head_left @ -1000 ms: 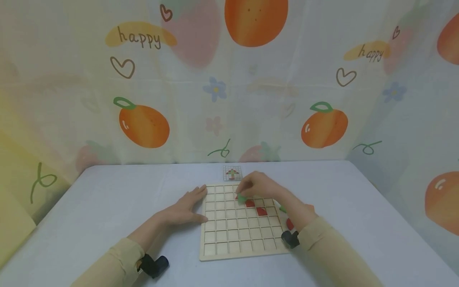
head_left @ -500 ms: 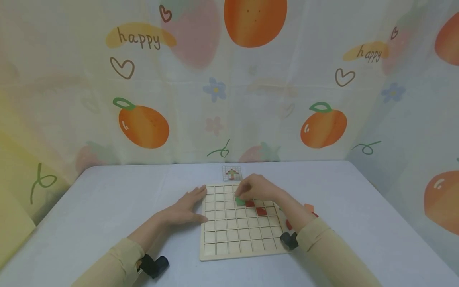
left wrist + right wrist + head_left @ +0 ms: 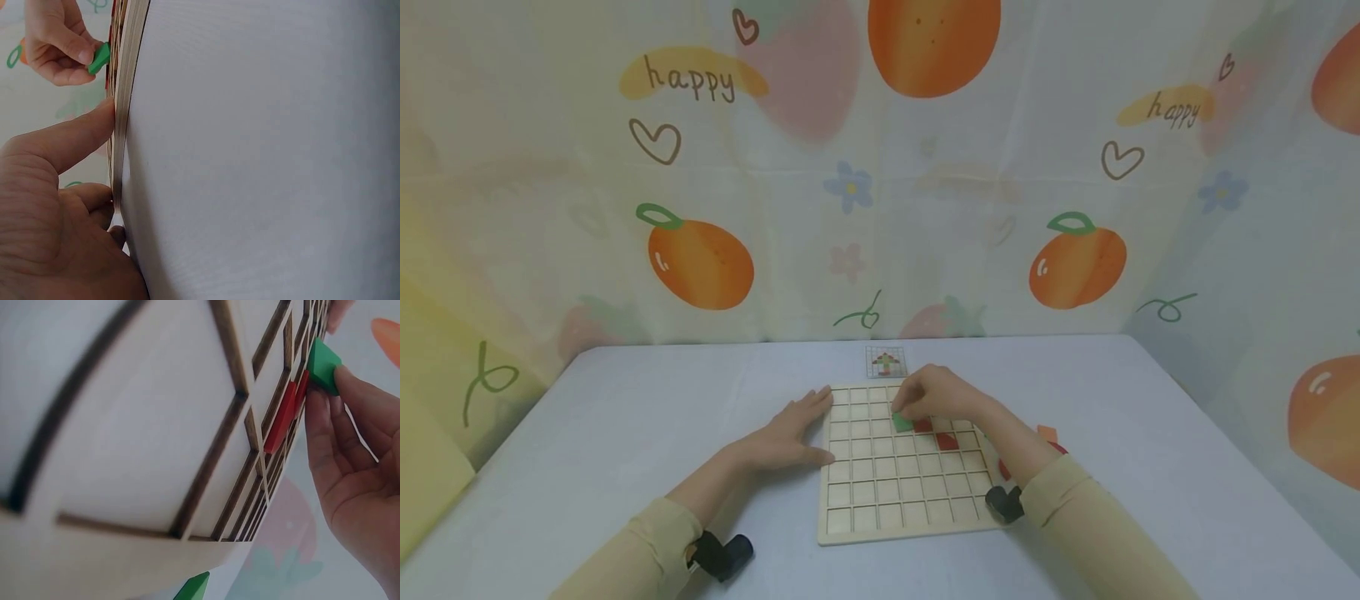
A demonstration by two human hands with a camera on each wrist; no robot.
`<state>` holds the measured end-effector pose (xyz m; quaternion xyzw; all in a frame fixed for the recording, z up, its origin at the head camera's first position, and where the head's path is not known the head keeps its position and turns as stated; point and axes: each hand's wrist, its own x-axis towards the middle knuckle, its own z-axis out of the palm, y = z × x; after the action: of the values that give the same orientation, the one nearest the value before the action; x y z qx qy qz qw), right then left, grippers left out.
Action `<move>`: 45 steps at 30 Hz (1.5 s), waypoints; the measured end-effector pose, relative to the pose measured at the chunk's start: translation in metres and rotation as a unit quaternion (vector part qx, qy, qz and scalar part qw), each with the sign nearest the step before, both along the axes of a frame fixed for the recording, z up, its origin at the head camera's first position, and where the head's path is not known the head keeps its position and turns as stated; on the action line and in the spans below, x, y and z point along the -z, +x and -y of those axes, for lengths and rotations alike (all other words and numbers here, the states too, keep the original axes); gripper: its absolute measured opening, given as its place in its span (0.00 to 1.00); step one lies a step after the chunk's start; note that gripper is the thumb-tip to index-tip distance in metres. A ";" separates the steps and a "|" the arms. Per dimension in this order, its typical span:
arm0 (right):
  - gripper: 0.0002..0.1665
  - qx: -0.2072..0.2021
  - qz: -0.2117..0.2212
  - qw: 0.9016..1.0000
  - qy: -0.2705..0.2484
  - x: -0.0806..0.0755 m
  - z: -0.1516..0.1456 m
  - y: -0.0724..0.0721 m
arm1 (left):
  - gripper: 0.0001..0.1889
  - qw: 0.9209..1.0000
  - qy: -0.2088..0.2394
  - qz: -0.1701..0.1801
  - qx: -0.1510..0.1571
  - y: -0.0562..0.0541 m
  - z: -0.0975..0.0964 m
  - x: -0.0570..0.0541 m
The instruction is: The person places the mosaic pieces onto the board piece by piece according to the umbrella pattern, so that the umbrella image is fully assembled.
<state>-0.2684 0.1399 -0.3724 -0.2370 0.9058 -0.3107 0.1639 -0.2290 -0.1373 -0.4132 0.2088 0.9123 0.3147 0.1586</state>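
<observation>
My right hand (image 3: 942, 393) pinches a green tile (image 3: 324, 365) between thumb and fingers, over the far middle of a pale wooden grid board (image 3: 889, 493). In the right wrist view the tile stands tilted at the grid. Two red tiles (image 3: 947, 442) lie in cells to its right, running diagonally toward the near right. Along the board's left edge rests my left hand (image 3: 784, 435), its fingers spread. Its thumb (image 3: 87, 131) touches the board's side in the left wrist view. The cell under the green tile is partly hidden by my right fingers.
A small card (image 3: 886, 362) with a printed grid and a plane-like figure lies beyond the board. Right of the board are an orange piece (image 3: 1047, 433) and red pieces (image 3: 1005, 469), partly behind my forearm. A loose green piece (image 3: 192, 587) lies near the board's edge.
The green tile has turned and moved slightly left and down, toward the grid. A bit of red seen left of it is now hidden. My left hand has stayed put.
</observation>
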 end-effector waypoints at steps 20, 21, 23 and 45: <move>0.07 0.019 -0.004 1.000 0.016 -0.002 0.004 0.003 | 0.50 1.000 0.000 -0.011 0.007 0.001 0.000 -0.002; 0.07 0.020 -0.003 1.000 0.016 -0.001 0.004 0.004 | 0.50 1.000 0.000 -0.011 0.007 0.001 0.000 -0.002; 0.07 0.022 -0.003 1.000 0.017 -0.001 0.004 0.004 | 0.50 1.000 -0.001 -0.010 0.006 0.001 0.000 -0.001; 0.05 0.019 -0.027 0.999 0.020 -0.005 -0.015 0.000 | 0.50 1.000 -0.001 -0.012 0.002 -0.001 0.001 -0.001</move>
<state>-0.2685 0.1546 -0.3671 -0.2246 0.9201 -0.2895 0.1383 -0.2296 -0.1387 -0.4126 0.2146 0.9139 0.3109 0.1488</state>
